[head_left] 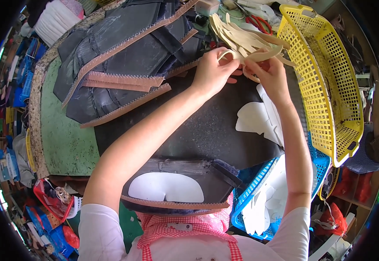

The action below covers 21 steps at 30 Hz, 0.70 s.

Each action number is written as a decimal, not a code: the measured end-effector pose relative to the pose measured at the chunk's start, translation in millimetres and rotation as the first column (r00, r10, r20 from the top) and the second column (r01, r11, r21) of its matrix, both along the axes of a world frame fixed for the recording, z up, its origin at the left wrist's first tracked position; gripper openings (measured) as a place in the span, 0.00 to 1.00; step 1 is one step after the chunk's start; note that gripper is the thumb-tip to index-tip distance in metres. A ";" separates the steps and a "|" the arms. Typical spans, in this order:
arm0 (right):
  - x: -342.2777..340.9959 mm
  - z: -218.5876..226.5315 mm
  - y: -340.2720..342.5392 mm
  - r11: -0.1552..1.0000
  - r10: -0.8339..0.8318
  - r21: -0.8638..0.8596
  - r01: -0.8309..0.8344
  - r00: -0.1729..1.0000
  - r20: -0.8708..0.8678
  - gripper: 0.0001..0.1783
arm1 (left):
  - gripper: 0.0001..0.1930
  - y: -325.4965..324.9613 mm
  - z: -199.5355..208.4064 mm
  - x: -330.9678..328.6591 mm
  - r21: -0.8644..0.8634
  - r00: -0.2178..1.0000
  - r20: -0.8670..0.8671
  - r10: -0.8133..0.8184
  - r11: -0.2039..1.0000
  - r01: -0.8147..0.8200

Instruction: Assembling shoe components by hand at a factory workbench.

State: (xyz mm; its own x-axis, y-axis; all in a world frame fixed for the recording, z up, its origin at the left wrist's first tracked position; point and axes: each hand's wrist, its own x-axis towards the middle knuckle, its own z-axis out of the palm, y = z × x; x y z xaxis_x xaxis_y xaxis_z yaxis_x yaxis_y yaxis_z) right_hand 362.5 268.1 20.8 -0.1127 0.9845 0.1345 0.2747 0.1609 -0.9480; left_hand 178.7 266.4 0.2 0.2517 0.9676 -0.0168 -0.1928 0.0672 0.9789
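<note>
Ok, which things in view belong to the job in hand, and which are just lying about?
Likely in the job:
beige strips, held in the left hand and right hand
beige bundle beyond them
dark trimmed pieces

Probably just lying about:
yellow basket
red-handled tool
red bag

The strips (244, 37) lie between stacked panels (128, 48), left, and a basket (311, 85), right.

Both arms (148, 135) stretch forward, the left slanting inward, with curled hands (214, 71) (269, 79) close together.
</note>
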 end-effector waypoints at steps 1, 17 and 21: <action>-1.0 -0.4 -0.8 1.000 0.000 0.000 0.000 1.000 -0.001 0.12 | 0.09 -0.7 -1.3 0.3 0.023 1.000 -0.026 0.003 1.000 -0.003; 6.4 -10.1 7.5 0.998 -0.056 -0.046 0.052 0.994 -0.090 0.09 | 0.06 1.0 5.3 -3.3 -0.115 0.989 0.136 0.061 0.992 -0.045; 10.0 -6.5 4.0 0.997 -0.058 -0.053 0.050 0.982 -0.181 0.05 | 0.06 -0.9 12.6 -3.1 -0.185 0.987 0.149 0.063 0.982 -0.035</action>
State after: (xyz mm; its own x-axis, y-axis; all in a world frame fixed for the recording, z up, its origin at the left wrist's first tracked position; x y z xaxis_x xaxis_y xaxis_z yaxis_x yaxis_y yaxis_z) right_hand 372.5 272.1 14.3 -0.0371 0.9943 0.1001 0.1037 0.1035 -0.9892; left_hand 175.6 265.5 12.8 0.2176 0.9632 -0.1581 -0.3475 0.2278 0.9096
